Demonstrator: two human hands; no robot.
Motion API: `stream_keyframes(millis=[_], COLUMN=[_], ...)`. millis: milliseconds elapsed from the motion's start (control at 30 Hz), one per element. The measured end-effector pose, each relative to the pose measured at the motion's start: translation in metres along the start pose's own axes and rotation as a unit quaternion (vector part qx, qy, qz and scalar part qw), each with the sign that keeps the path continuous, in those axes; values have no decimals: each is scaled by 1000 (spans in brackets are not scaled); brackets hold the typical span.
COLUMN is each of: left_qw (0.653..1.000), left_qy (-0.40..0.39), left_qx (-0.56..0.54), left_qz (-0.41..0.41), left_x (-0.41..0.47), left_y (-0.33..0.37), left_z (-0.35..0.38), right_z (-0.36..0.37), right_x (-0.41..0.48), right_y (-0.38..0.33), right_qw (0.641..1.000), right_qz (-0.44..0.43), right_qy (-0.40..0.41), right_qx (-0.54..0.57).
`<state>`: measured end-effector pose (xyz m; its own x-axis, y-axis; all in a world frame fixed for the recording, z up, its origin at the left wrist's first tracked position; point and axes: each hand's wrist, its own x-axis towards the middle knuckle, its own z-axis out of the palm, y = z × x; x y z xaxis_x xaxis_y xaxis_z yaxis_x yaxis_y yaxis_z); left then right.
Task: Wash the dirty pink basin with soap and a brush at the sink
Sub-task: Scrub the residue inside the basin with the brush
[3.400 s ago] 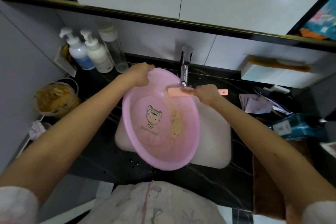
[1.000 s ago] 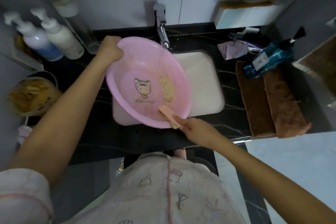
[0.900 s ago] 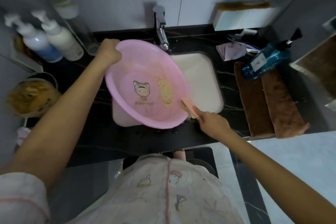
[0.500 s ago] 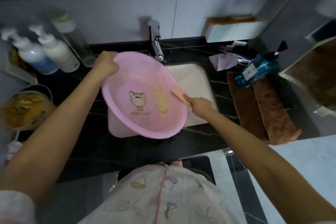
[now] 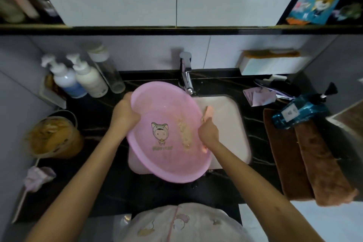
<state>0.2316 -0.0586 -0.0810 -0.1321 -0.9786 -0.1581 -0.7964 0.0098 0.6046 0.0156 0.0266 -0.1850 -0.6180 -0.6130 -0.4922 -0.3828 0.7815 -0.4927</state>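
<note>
The pink basin [image 5: 157,155] is tilted over the white sink [image 5: 229,124], its inside facing me, with a cartoon print and a streak of yellowish dirt [image 5: 184,131] on the bottom. My left hand [image 5: 123,114] grips the basin's upper left rim. My right hand [image 5: 209,131] holds a pink brush [image 5: 207,114] by its handle over the basin's right rim, next to the dirt. The brush's head sticks up past the rim; its lower end shows below my hand.
The faucet [image 5: 186,76] stands behind the basin. Two pump bottles [image 5: 78,80] and a clear bottle [image 5: 110,72] stand at the back left, a yellow-filled bucket [image 5: 53,135] at the left. A blue bottle [image 5: 300,110] lies on brown towels [image 5: 300,159] at the right.
My right hand has carried the brush from the basin's near edge up along its right rim to beside the dirt. My left hand keeps its grip on the rim.
</note>
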Motion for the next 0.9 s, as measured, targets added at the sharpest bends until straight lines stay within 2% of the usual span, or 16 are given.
stream_keyframes(millis=[133,267,367,400,467,567,633,733,833,900], left_qw=[998,997,997,997,996,995,995,995,996,996], left_qy=[36,46,48,44,38,51,48,51,60,70], left_qx=[-45,-61,-62,-67,-77,-81,-84,-86,-69,-53], left_qz=[7,2,-8,-8,-7,-22,-32,-25,-19,-22], left_x=[2,-1,-3,-5,-9,-7,-8,-9,-11,-13], left_y=[-2,2,5,5,3,-2,-1,1,6,5], left_z=[0,1,1,1,1,0,0,-1,-2,-3], right_z=[28,45,62,67,71,54,39,35,51,51], right_x=[-21,-19,-20,-23,-32,-39,-38,-37,-31,-11], right_y=[-35,-54,-50,-42,-29,-36,-50,-79,-94,-91], right_qw=[990,977,961,963,973,953,943,927,899,928], right_qz=[-120,-204,-237,-224,-209,-300,-326,-369,-437,-372], right_qy=[-7,-15,-92,-107,-95,-35,4,3,-17,2], right_qx=[73,-54,-109,-106,-38,38,70,60,-6,-27])
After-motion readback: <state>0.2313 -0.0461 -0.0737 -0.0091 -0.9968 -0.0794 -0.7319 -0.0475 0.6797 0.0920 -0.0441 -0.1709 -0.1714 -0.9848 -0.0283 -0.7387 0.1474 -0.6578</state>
